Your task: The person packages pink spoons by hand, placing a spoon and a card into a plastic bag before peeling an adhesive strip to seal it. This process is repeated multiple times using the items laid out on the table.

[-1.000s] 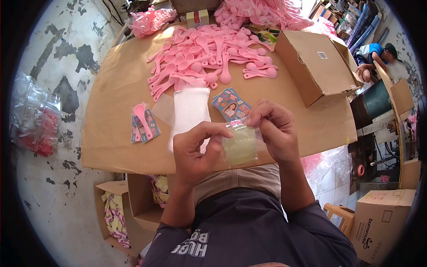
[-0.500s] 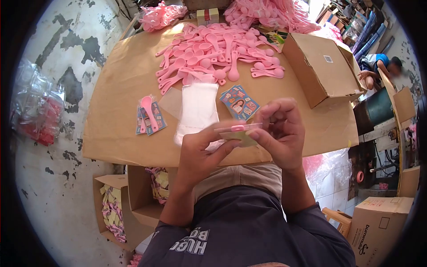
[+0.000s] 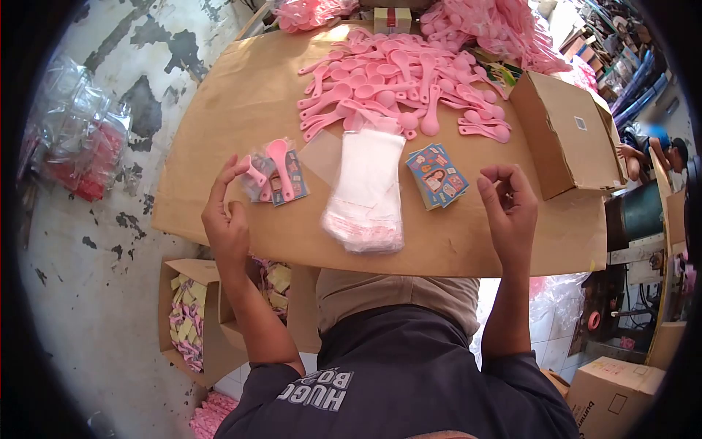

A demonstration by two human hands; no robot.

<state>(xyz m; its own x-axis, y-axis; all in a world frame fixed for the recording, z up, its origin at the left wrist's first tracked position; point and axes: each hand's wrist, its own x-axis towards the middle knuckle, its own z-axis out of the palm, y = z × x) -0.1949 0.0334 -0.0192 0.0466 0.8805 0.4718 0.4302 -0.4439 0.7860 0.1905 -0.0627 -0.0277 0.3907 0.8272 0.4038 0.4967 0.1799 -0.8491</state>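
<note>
My left hand point(image 3: 228, 219) is at the left of the table, fingers apart and holding nothing. Just beside its fingertips lie bagged packs, each with a pink spoon point(image 3: 278, 170) over a blue printed card point(image 3: 295, 186). My right hand point(image 3: 510, 208) hovers near the table's right front, fingers loosely curled, thumb apart, nothing between them. Left of it sits a small stack of blue picture cards point(image 3: 436, 175). Between the hands rests a stack of clear plastic bags point(image 3: 369, 175). Behind them spreads a large heap of loose pink spoons point(image 3: 402, 77).
An open cardboard box point(image 3: 559, 135) stands on the table's right side. Bagged spoons point(image 3: 490, 25) lie at the back. Below the front edge, boxes point(image 3: 189, 322) hold yellow and pink packs. Another person point(image 3: 654, 154) crouches at the far right.
The bagged spoon pack that both hands held has left them, and an extra pack lies with those at the left. My hands have moved wide apart, and the camera view has shifted.
</note>
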